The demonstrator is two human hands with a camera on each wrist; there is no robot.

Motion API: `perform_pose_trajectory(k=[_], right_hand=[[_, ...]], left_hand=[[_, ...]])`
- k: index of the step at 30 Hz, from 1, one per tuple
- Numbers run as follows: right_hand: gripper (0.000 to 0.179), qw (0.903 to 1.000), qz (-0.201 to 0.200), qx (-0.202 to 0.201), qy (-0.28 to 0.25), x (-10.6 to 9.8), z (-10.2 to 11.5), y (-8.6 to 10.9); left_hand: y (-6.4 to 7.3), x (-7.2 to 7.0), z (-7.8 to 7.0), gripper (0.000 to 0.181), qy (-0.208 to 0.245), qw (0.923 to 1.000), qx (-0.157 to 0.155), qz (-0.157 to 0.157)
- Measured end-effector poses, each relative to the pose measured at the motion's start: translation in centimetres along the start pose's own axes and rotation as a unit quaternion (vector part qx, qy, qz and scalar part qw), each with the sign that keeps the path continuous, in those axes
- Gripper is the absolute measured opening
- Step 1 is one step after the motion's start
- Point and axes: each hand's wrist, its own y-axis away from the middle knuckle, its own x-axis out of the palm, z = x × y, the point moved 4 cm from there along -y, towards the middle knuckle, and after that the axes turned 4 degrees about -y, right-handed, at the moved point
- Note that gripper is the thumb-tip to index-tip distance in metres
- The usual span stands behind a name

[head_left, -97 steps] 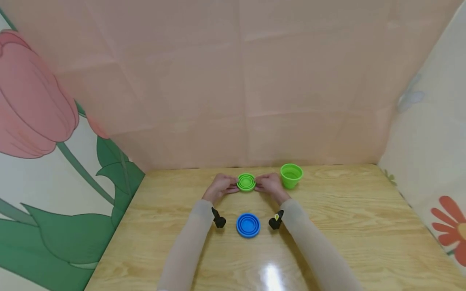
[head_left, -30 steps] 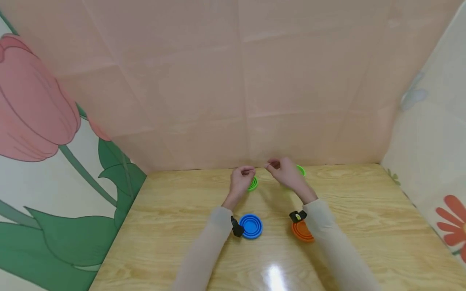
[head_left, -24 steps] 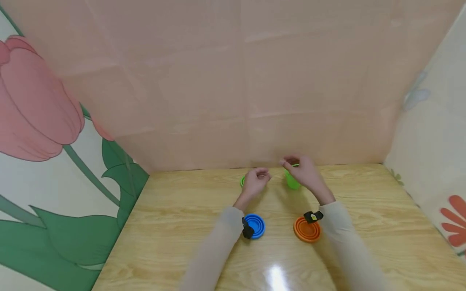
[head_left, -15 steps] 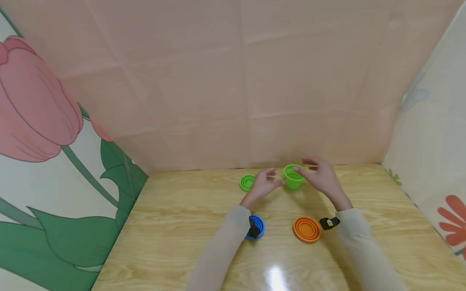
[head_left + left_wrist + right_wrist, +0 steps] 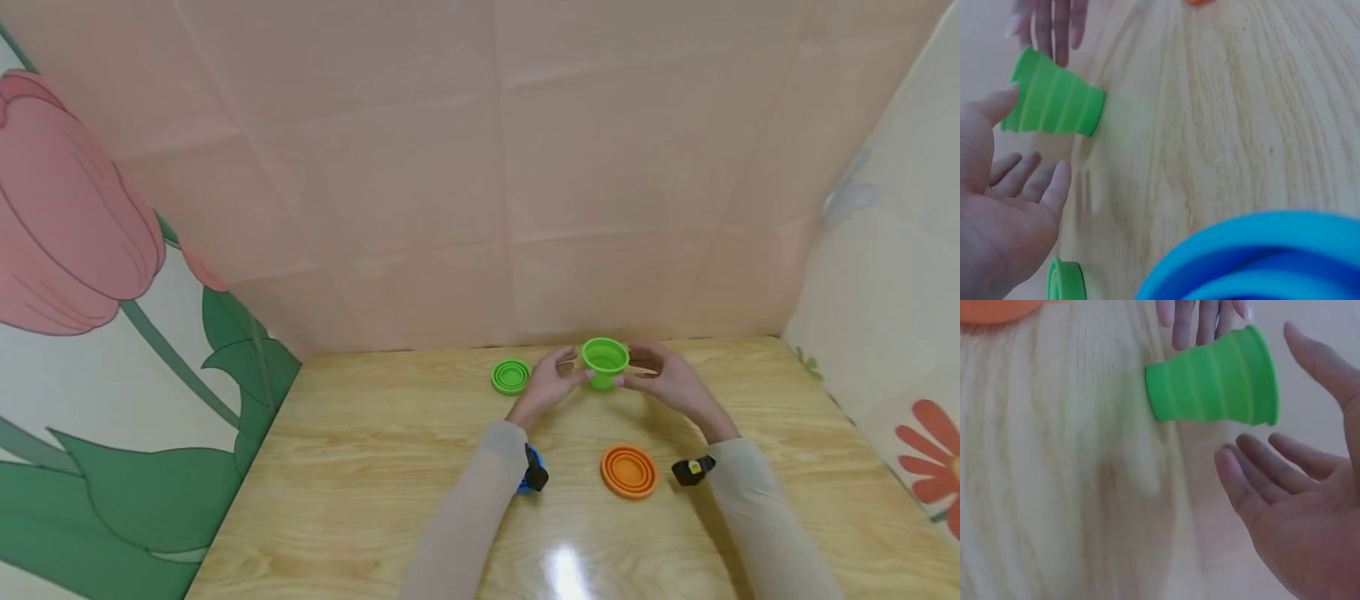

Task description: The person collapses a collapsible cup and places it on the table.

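A green collapsible cup (image 5: 604, 357), stretched to full height, stands upright at the back of the table. Spread fingers flank it on both sides. My left hand (image 5: 547, 385) is on its left; in the left wrist view the thumb overlaps the rim, and contact is unclear. On the other side, my right hand (image 5: 669, 382) is cupped, with gaps between its fingers and the cup in the right wrist view. A second green cup (image 5: 511, 377), pressed flat, lies just left of my left hand. Below my left wrist is a flattened blue cup (image 5: 1260, 228), partly covered in the head view.
A flattened orange cup (image 5: 628, 472) lies on the wooden table (image 5: 360, 467), between my forearms. A pink cloth backdrop (image 5: 420, 208) rises behind the table's far edge. Printed side panels stand at left and right.
Earlier both hands held the flattened green cup. They have let go of it and moved right, to either side of the tall green cup. The orange cup has come into sight.
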Motion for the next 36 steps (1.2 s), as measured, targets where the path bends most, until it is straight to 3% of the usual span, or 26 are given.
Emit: perform_pose_trajectory(k=[8,14,19,26,36], right_hand=[[0.073,0.9985,0.035,0.023,-0.034,0.6,-3.0,-0.6],[0.073,0.9974,0.033,0.035,-0.054,1.2,-4.0,-1.0],[0.070,0.9980,0.016,0.036,-0.050,1.2,-3.8,-0.9],[0.071,0.9971,0.013,0.039,-0.063,1.3,-3.7,-1.0],[0.069,0.9992,-0.004,0.032,-0.022,0.9,-1.4,-0.3]], left_hand=[[-0.1,0.7,0.1,0.075,-0.002,0.9999,0.010,0.008],[-0.1,1.0,-0.2,0.065,0.006,0.9996,0.025,0.011],[-0.1,1.3,-0.5,0.062,0.018,0.9988,0.039,0.021],[0.0,1.3,-0.6,0.058,0.036,0.9986,0.039,0.006],[0.4,0.5,-1.0,0.055,0.043,0.9985,0.034,-0.001]])
